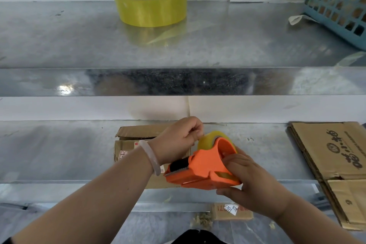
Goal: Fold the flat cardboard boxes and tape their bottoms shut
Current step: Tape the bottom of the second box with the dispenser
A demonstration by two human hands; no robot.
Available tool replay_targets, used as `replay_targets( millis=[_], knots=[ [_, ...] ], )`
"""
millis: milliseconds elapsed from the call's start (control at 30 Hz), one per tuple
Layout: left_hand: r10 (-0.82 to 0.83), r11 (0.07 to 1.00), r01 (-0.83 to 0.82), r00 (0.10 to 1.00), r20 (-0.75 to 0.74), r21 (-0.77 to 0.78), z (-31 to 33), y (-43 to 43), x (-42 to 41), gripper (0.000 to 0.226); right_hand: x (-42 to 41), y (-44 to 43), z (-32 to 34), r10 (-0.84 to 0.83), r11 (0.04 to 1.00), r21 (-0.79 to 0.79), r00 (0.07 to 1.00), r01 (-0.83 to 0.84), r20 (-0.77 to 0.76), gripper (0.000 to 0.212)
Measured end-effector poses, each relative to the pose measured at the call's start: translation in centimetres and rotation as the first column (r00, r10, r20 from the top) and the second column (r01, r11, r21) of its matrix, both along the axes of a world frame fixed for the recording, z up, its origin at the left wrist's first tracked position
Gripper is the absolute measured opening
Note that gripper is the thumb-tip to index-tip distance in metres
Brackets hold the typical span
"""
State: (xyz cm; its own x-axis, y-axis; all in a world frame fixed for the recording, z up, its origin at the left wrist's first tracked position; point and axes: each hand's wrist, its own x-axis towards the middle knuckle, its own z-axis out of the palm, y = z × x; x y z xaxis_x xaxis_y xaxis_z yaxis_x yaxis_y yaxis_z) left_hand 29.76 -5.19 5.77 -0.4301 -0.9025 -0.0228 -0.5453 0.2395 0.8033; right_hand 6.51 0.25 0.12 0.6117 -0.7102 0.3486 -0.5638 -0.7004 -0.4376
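Note:
An orange tape dispenser (204,170) with a yellowish tape roll (208,140) in it is held over the metal bench. My right hand (255,190) grips the dispenser's body from the right. My left hand (178,140), with a pale bangle on the wrist, pinches at the top of the roll with thumb and forefinger. Under my left hand lies a small folded cardboard box (130,140) with labels on it. A stack of flat cardboard boxes (332,164) lies at the right of the bench.
A spare yellow tape roll (150,5) stands on the upper metal shelf (79,41). A blue plastic basket (340,2) sits at the shelf's right end. Another cardboard piece with a paper tag (231,211) lies low, in front of the bench edge.

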Motion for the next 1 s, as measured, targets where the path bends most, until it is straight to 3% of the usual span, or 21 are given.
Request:
replay_targets(
  millis=[233, 333, 433, 533, 600, 700, 900, 1000],
  knots=[
    [0.124, 0.989, -0.117, 0.989, -0.079, 0.090, 0.0, -0.7, 1.3, 0.014, -0.5, 0.0, 0.6, -0.108, 0.970, 0.213, 0.993, 0.116, -0.051, 0.052],
    [0.192, 0.981, -0.191, 0.981, -0.026, 0.025, 0.1, -0.9, 1.7, 0.017, -0.5, 0.0, 0.8, -0.152, 0.918, 0.373, 0.988, 0.135, 0.018, 0.056],
    [0.239, 0.971, -0.239, 0.971, -0.014, -0.004, 0.2, -0.9, 1.7, 0.017, -0.2, 0.1, 1.2, -0.177, 0.893, 0.426, 0.984, 0.147, 0.032, 0.065],
    [0.265, 0.958, -0.252, 0.961, -0.076, 0.139, 0.7, -1.1, 2.2, 0.015, 0.4, 0.4, 2.1, -0.185, 0.870, 0.481, 0.977, 0.113, 0.105, 0.062],
    [0.248, 0.938, -0.197, 0.956, -0.156, 0.284, 0.9, -1.2, 2.9, 0.013, 0.5, 0.7, 2.7, -0.199, 0.826, 0.560, 0.960, 0.057, 0.196, 0.070],
    [0.204, 0.918, -0.126, 0.963, -0.176, 0.377, 0.7, -1.2, 3.8, 0.009, 0.6, 1.4, 3.9, -0.192, 0.792, 0.611, 0.945, -0.009, 0.263, 0.077],
    [0.253, 0.788, -0.059, 0.938, -0.235, 0.613, 1.2, -1.2, 3.7, 0.023, 0.8, 1.7, 5.2, -0.198, 0.761, 0.643, 0.913, -0.087, 0.357, 0.060],
    [0.254, 0.767, -0.045, 0.937, -0.239, 0.640, 1.7, -1.1, 3.6, 0.021, 0.8, 1.7, 5.5, -0.184, 0.751, 0.651, 0.912, -0.109, 0.365, 0.059]
  ],
)
